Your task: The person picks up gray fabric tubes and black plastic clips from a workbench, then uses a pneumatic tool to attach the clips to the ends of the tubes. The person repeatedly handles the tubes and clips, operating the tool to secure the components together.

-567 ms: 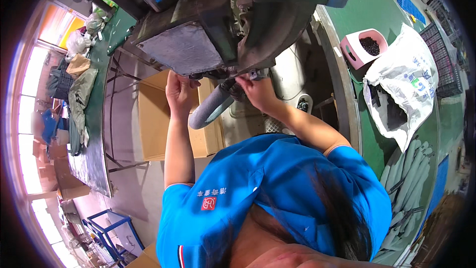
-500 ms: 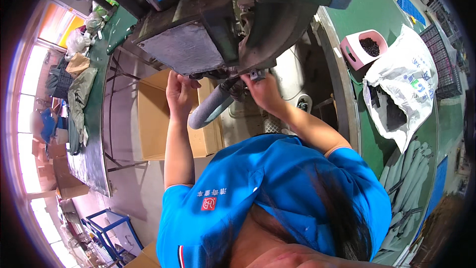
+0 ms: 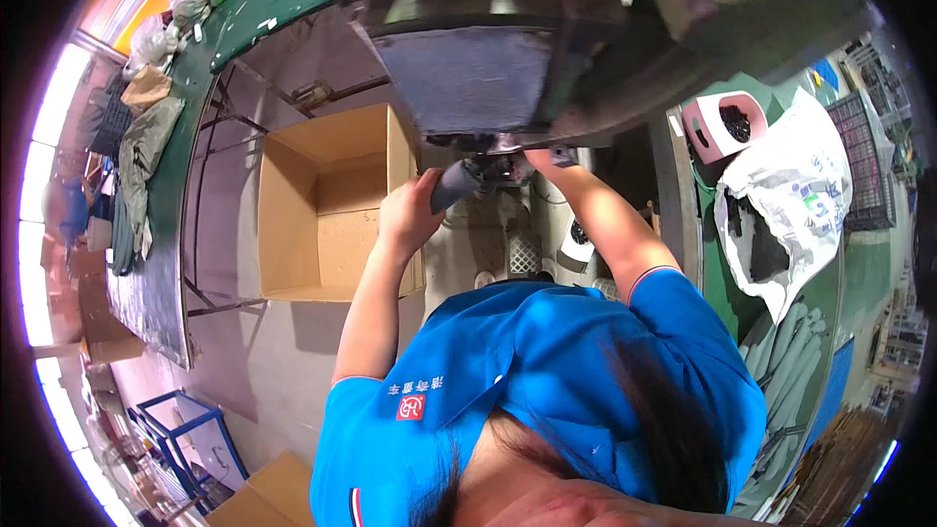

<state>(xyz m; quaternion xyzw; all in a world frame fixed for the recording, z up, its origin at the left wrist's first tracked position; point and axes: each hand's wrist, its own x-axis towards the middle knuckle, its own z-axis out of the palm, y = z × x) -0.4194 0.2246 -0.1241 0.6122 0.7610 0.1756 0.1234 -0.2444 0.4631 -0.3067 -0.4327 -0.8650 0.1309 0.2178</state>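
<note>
A grey foam-covered tube (image 3: 453,187) slants down to the left below a large dark machine (image 3: 459,78). My left hand (image 3: 410,215) is wrapped around the tube's lower left end. At the tube's other end, under the machine head, sits a cluster of small dark metal parts (image 3: 503,171). My right hand (image 3: 552,166) reaches in beside these parts, next to a small grey metal piece (image 3: 564,156). The machine's lower edge hides its fingertips, so its grip does not show.
An open cardboard box (image 3: 337,283) stands on the floor to the left, by a green table (image 3: 195,137). On the right-hand green bench (image 3: 717,283) are a pink bin (image 3: 701,127) of small black pieces, a white bag (image 3: 820,176), a dark crate (image 3: 864,166) and grey tubes (image 3: 781,361).
My left hand has come down from the machine's underside and closed around the grey tube. The tube's lower end has swung up. My view has shifted, showing more of the box.
</note>
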